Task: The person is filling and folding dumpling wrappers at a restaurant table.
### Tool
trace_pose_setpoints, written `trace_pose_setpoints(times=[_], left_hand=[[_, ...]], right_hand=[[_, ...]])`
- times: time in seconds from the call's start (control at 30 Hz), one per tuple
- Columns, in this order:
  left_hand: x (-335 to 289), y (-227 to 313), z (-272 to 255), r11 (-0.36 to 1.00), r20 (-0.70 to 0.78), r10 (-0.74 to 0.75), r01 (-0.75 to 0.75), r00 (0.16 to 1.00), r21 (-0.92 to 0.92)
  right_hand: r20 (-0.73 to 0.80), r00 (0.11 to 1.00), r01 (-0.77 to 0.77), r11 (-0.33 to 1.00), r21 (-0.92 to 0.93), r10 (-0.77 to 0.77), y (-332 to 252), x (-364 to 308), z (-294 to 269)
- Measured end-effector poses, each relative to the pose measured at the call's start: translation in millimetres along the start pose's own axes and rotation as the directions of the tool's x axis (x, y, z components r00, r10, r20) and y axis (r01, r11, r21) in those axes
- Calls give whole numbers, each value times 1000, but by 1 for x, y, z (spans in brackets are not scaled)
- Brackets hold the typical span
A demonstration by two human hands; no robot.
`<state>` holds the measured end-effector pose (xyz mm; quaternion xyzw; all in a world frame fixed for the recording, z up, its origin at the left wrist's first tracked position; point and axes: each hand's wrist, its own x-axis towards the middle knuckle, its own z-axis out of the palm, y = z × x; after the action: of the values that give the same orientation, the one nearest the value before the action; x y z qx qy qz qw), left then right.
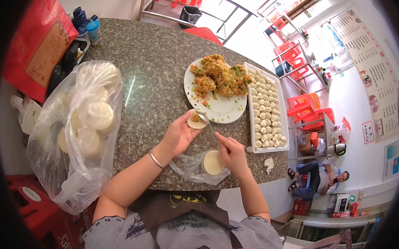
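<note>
The plate [224,114] is white, filling [226,79] orange-and-green, wrappers [214,163] pale cream, tabletop [149,73] speckled grey.

Dumplings [266,109] sat in the tray [269,149] along the table's [151,60] right edge, the filling [226,77] on the plate [223,110] just left of it. By the near edge — before the plate — wrappers [214,162] lay on a plastic sheet [189,169]; a tissue [269,165] lay near the right corner, a filled bag [87,128] at the left edge.

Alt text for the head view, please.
The person's left hand holds a round dough wrapper while the right hand holds a spoon at its filling. Beyond, on a speckled table, are a plate of more filling and a white tray of pleated dumplings.
</note>
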<state>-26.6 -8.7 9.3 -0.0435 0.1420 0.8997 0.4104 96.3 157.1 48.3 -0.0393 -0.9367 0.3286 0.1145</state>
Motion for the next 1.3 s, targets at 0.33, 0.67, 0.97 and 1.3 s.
trace_pose_setpoints(times=[0.33, 0.67, 0.97, 1.3], left_hand=[[-2, -1, 4, 999, -8, -12, 13, 1000, 40], [-2, 2, 0, 1000, 38, -31, 31, 999, 6], [-1, -2, -2, 993, 4, -6, 6, 1000, 120], [-1, -4, -3, 993, 21, -62, 60, 998, 97]], right_hand=[[-70, 984, -150, 977, 150, 162, 27, 31, -6], [124, 988, -103, 991, 91, 91, -2, 11, -8], [-22, 981, -184, 969, 166, 191, 16, -12, -7], [33, 995, -102, 985, 140, 98, -6, -14, 8]])
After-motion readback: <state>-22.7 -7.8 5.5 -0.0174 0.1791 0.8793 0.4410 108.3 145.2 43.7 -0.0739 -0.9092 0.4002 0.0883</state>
